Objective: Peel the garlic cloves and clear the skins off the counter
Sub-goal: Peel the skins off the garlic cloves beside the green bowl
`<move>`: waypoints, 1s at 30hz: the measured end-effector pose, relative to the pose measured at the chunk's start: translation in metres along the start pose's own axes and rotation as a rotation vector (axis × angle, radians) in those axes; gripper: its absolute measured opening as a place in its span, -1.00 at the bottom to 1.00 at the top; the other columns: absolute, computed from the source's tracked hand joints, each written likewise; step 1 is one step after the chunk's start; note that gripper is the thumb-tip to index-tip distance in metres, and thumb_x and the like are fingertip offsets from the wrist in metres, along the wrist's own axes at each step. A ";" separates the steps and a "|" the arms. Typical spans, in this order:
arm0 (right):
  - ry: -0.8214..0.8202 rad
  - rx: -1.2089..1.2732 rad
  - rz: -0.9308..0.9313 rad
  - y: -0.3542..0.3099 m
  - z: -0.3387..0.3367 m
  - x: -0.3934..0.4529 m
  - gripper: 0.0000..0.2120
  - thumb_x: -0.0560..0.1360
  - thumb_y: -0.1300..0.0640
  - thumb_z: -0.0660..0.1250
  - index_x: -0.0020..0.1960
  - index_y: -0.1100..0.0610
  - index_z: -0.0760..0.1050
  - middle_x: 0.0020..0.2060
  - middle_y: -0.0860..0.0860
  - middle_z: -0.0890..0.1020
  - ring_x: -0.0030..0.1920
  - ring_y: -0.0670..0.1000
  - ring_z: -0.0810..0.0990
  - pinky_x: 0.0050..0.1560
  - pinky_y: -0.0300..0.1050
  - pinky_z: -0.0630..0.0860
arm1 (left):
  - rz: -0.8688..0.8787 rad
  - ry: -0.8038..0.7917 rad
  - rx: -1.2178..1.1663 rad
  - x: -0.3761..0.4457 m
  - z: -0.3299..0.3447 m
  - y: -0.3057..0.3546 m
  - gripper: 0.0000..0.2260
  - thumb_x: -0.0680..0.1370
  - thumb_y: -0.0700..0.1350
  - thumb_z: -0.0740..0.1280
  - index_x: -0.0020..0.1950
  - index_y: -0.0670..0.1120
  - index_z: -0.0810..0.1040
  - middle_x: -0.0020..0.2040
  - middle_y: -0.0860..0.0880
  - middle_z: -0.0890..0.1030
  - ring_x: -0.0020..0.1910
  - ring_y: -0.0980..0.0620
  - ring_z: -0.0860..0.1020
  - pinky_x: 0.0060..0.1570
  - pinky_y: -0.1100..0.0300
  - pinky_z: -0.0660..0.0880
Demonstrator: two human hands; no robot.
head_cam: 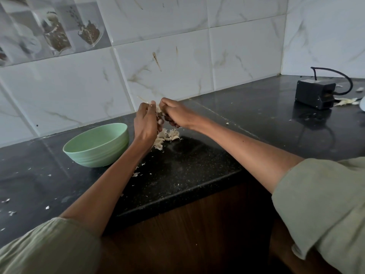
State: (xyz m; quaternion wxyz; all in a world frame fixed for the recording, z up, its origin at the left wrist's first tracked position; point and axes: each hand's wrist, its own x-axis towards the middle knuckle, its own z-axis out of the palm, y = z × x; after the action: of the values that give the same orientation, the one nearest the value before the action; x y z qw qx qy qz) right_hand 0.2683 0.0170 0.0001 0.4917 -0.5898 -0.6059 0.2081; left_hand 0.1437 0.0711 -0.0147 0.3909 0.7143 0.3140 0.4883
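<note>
i see both grips, left hand [145,123] and right hand [173,114], pinching one garlic clove [158,110] above the skin pile [166,137] on the bench [197,165]; a slip could drop it among skins.

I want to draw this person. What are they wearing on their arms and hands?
Both arms have loose, pale green sleeves, crinkly and pushed up near the elbows. The forearms are bare. The left hand and right hand show no gloves, rings or watch.

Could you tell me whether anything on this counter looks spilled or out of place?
Yes: garlic skin flakes lie scattered across the black counter, well away from the main skin pile, and more skins lie beside the black box.
</note>
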 end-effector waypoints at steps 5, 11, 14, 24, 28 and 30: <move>-0.028 -0.089 -0.008 0.000 0.003 0.002 -0.54 0.72 -0.23 0.11 0.03 0.20 0.36 -0.17 0.11 0.42 -0.22 0.01 0.38 -0.13 -0.01 0.35 | 0.033 0.042 0.025 0.000 0.000 -0.002 -0.77 0.76 -0.05 0.15 0.14 -0.19 0.47 -0.24 -0.10 0.63 -0.48 0.11 0.49 -0.49 0.26 0.40; -0.039 -0.181 -0.105 0.001 0.002 0.005 -0.71 0.74 -0.06 0.18 -0.02 0.13 0.30 -0.21 0.13 0.45 -0.26 0.02 0.37 -0.20 0.02 0.35 | -0.022 0.032 -0.060 0.002 -0.001 -0.002 -0.66 0.78 0.09 0.09 0.12 -0.16 0.46 -0.29 -0.10 0.61 -0.51 0.08 0.51 -0.53 0.26 0.37; -0.068 -0.213 -0.083 0.001 0.001 0.000 -0.74 0.75 -0.02 0.15 -0.01 0.14 0.34 -0.26 0.06 0.43 -0.30 -0.04 0.34 -0.23 -0.03 0.30 | -0.031 0.059 -0.023 0.006 -0.004 -0.005 -0.73 0.76 0.04 0.17 0.09 -0.15 0.48 -0.28 -0.10 0.64 -0.50 0.09 0.53 -0.52 0.26 0.40; 0.031 -0.229 -0.112 -0.007 -0.004 -0.011 -0.62 0.69 0.12 0.13 -0.31 0.11 0.26 -0.48 -0.06 0.23 -0.47 -0.08 0.15 -0.32 -0.10 0.16 | -0.090 0.100 -0.010 0.011 -0.005 -0.003 -0.74 0.75 -0.01 0.17 0.08 -0.13 0.56 -0.07 -0.08 0.71 -0.15 0.03 0.70 -0.24 0.13 0.57; 0.062 -0.204 -0.071 -0.007 -0.006 -0.009 -0.52 0.66 0.16 0.15 -0.42 0.04 0.15 -0.56 -0.11 0.16 -0.51 -0.11 0.07 -0.27 -0.03 0.15 | -0.110 0.105 -0.047 0.012 -0.003 -0.003 -0.73 0.76 -0.03 0.16 0.01 -0.12 0.56 -0.15 -0.06 0.66 -0.19 0.05 0.65 -0.17 0.08 0.59; 0.057 -0.205 -0.056 -0.008 -0.006 -0.010 -0.52 0.65 0.16 0.16 -0.43 0.03 0.12 -0.57 -0.13 0.13 -0.51 -0.10 0.06 -0.22 0.00 0.17 | -0.130 0.135 -0.074 0.014 -0.003 -0.002 -0.71 0.76 -0.03 0.17 -0.08 -0.09 0.54 -0.24 -0.02 0.62 -0.24 0.05 0.60 -0.12 0.04 0.57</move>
State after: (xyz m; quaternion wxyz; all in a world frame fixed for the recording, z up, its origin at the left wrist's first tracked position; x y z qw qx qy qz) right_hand 0.2675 0.0044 0.0058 0.4513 -0.6256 -0.6260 0.1144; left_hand 0.1455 0.0841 -0.0098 0.4259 0.6430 0.3672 0.5199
